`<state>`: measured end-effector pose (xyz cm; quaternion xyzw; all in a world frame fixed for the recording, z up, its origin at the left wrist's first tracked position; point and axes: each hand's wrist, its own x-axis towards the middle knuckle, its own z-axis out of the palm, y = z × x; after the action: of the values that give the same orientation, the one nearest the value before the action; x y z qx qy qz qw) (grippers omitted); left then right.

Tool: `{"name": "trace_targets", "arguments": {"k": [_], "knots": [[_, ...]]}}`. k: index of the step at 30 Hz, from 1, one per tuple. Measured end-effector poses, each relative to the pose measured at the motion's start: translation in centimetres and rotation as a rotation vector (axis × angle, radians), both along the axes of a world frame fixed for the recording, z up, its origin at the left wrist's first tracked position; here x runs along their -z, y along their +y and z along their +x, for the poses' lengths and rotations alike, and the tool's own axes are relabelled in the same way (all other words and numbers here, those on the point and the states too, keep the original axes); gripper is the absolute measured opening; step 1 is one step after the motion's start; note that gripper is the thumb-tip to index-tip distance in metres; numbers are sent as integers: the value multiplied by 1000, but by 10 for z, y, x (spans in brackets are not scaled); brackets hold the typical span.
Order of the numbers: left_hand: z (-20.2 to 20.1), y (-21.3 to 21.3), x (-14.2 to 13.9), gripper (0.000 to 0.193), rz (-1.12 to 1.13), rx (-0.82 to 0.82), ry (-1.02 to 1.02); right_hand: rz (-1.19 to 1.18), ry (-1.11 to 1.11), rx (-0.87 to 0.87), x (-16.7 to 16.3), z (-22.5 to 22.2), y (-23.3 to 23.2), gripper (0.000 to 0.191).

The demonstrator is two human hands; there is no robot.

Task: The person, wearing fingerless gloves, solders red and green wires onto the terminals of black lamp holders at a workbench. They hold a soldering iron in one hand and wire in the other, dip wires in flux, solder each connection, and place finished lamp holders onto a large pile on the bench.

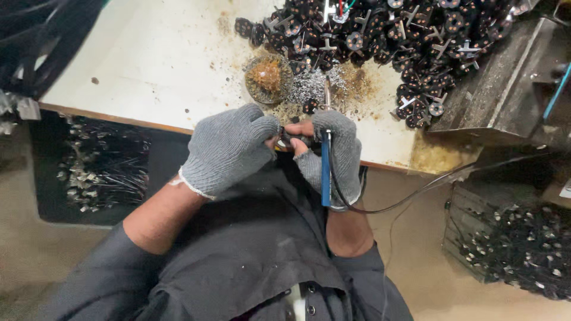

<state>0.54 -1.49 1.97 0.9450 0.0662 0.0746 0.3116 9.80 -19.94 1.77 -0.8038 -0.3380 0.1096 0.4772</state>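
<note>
Left hand: your left hand [229,148], in a grey knit glove, is curled shut at the near edge of the worktable [154,65], its fingertips pinching a small dark part [286,140].
Right hand: your right hand [333,156], in a grey glove with the thumb and fingertip bare, is closed around a blue-handled soldering iron [325,166].
Soldering iron: you hold it upright along your palm, the metal tip pointing away from you over the worktable's edge; its black cord [410,196] loops off below the worktable to your right.
Small dark part: it sits between your two hands, right over the worktable's near edge, mostly hidden by your fingers, so you cannot tell its exact shape.
Flux tin [267,77]: a round dish of brownish paste on the worktable, just beyond your left fingertips.
Solder debris [312,86]: silvery scraps and rusty stains on the worktable beside the tin, just past the iron's tip.
Pile of parts [380,35]: a heap of black round pieces with metal tabs across the worktable's far right.
Bins: a dark crate [101,166] of parts below the worktable to your left, another [517,249] below it to your right.
</note>
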Motion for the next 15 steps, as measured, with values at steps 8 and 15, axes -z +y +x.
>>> {"name": "trace_targets", "arguments": {"k": [8,15], "knots": [[-53,42,-24,29,-53,84,526,111,5,-33,13,2,1,24],[-18,73,-93,17,238,156,80,172,-74,345,21,-14,3,22]]}}
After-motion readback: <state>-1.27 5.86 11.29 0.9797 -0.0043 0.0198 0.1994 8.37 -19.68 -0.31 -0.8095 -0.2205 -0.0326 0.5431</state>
